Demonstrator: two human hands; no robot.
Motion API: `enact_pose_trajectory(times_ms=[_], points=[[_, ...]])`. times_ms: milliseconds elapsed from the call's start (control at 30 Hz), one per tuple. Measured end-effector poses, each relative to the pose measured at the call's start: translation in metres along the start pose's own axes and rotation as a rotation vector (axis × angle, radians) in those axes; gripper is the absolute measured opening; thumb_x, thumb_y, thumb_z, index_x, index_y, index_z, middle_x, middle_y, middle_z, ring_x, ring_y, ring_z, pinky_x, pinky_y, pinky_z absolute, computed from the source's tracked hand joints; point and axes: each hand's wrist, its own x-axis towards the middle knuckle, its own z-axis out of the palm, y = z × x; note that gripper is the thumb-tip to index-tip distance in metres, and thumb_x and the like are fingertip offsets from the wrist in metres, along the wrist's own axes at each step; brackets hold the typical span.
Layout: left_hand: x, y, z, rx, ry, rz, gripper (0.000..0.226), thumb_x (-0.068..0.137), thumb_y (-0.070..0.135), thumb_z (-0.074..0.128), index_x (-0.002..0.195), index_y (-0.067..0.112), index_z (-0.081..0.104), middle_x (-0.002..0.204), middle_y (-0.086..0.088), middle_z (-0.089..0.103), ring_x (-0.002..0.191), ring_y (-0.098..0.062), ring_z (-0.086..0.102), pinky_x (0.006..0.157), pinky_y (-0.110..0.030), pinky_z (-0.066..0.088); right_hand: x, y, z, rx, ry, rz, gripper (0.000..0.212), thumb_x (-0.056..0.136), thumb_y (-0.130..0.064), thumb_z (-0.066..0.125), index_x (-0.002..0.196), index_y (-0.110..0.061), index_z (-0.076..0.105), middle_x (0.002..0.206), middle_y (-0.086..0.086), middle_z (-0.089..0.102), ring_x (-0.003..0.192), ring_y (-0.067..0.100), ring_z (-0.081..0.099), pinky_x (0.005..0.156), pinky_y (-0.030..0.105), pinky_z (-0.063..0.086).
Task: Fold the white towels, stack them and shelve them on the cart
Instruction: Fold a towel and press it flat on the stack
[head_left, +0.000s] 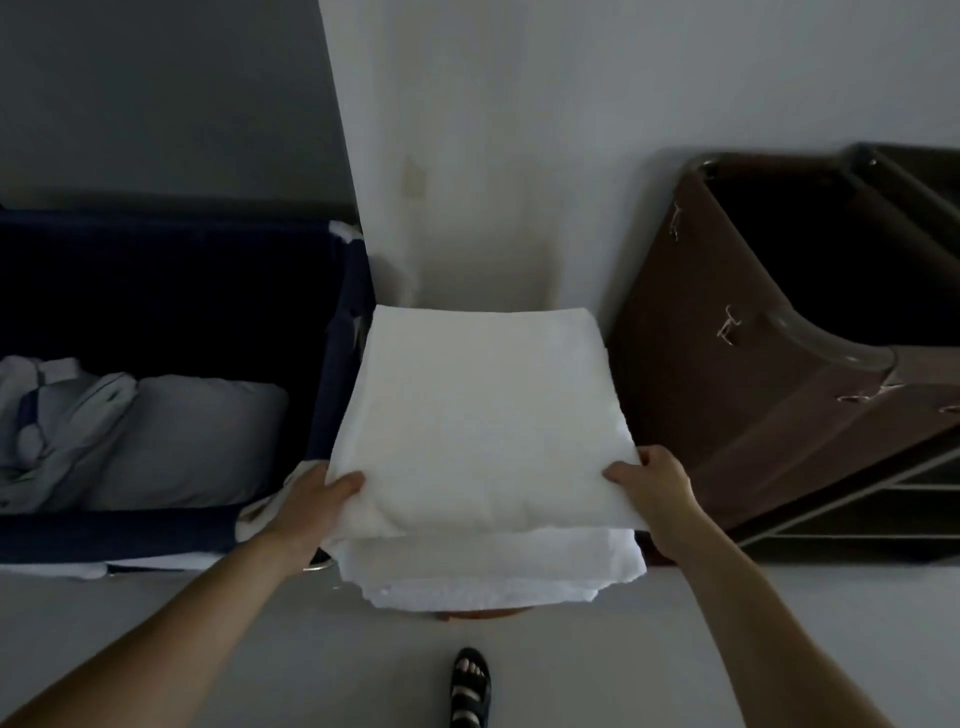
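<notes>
White folded top towel (483, 415) lies flat on a stack of lower towels (493, 571), its near edge held at both corners. The left grip (317, 499) pinches the near-left corner, thumb on top and fingers tucked beneath. The right grip (660, 493) clasps the near-right corner the same way, so the towel spreads away from both toward the wall (519, 130). The lower towels jut out nearer than the top one. Under the stack only a brown rounded rim of the worktop (483, 614) shows. Just left stands a dark blue bin (156, 270) holding crumpled grey linen (182, 441). Just right stands a brown cart (753, 364) with open shelves low down. On the pale floor (571, 665) is a foot in a black sandal (470, 686).
</notes>
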Motion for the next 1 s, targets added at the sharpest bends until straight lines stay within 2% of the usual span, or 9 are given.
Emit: enact_pose_trajectory(times_ms=[67,133,300,400,467,533,633,733,1000], points=[[-0.002,0.007,-0.004,0.005,0.014,0.030,0.011,0.098,0.018,0.058,0.104,0.011,0.064,0.102,-0.010,0.068,0.091,-0.028,0.065,0.076,-0.038,0.053,0.000,-0.001,-0.001,0.004,0.001,-0.012,0.031,0.082,-0.014,0.070,0.109,-0.011,0.054,0.094,0.001,0.057,0.078,0.017,0.055,0.061,0.030,0.043],[0.000,-0.001,-0.008,0.056,0.003,-0.010,0.016,0.096,0.019,0.061,0.109,0.009,0.063,0.102,-0.009,0.067,0.090,-0.025,0.064,0.074,-0.034,0.052,-0.002,0.010,0.005,-0.090,-0.048,0.043,0.031,0.080,-0.015,0.070,0.107,-0.008,0.056,0.097,0.006,0.060,0.078,0.019,0.057,0.061,0.029,0.045],[0.001,-0.032,-0.011,0.133,-0.123,-0.220,0.062,0.062,0.046,0.073,0.115,0.015,0.066,0.106,-0.007,0.074,0.097,-0.028,0.069,0.092,-0.045,0.055,0.001,0.035,0.019,-0.276,-0.149,0.196,0.056,0.068,-0.030,0.073,0.114,-0.005,0.053,0.099,0.010,0.063,0.088,0.030,0.061,0.074,0.035,0.050],[0.011,-0.025,-0.011,0.010,-0.123,-0.240,0.054,0.078,0.046,0.077,0.119,0.012,0.067,0.105,-0.007,0.075,0.100,-0.027,0.069,0.094,-0.040,0.053,0.020,0.023,0.017,-0.167,-0.154,0.183,0.080,0.045,-0.050,0.073,0.113,-0.010,0.056,0.106,0.008,0.065,0.091,0.030,0.064,0.082,0.043,0.057],[0.021,-0.018,-0.007,-0.134,-0.139,-0.297,0.044,0.087,0.049,0.068,0.114,0.014,0.070,0.106,-0.008,0.075,0.103,-0.028,0.068,0.098,-0.042,0.050,0.029,0.015,0.017,0.015,-0.188,0.232,0.093,0.046,-0.059,0.083,0.120,-0.012,0.052,0.113,0.007,0.062,0.097,0.030,0.065,0.087,0.047,0.056],[0.028,-0.012,-0.002,-0.218,-0.150,-0.349,0.042,0.089,0.054,0.061,0.106,0.016,0.072,0.101,-0.008,0.076,0.099,-0.028,0.067,0.092,-0.041,0.051,0.034,0.014,0.020,0.119,-0.292,0.298,0.102,0.042,-0.065,0.090,0.121,-0.010,0.057,0.111,0.006,0.069,0.096,0.030,0.070,0.089,0.047,0.056],[0.036,-0.011,0.009,-0.222,-0.197,-0.393,0.050,0.087,0.060,0.058,0.111,0.018,0.071,0.102,-0.010,0.076,0.100,-0.029,0.067,0.083,-0.040,0.052,0.035,0.022,0.022,0.179,-0.464,0.358,0.083,0.055,-0.060,0.089,0.117,-0.010,0.066,0.103,0.009,0.076,0.095,0.031,0.073,0.093,0.045,0.054],[0.037,-0.019,0.019,-0.270,-0.219,-0.405,0.049,0.086,0.059,0.058,0.112,0.019,0.069,0.104,-0.011,0.076,0.095,-0.030,0.069,0.080,-0.041,0.053,0.036,0.029,0.020,0.265,-0.542,0.407,0.061,0.075,-0.055,0.076,0.115,-0.010,0.066,0.102,0.013,0.075,0.093,0.031,0.073,0.082,0.039,0.055],[0.033,0.012,0.019,-0.247,-0.306,-0.355,0.054,0.086,0.058,0.058,0.117,0.016,0.069,0.110,-0.013,0.074,0.094,-0.030,0.072,0.087,-0.043,0.053,0.035,0.005,0.013,0.266,-0.560,0.361,0.067,0.072,-0.053,0.080,0.122,-0.011,0.063,0.108,0.012,0.074,0.100,0.031,0.072,0.095,0.045,0.052]])
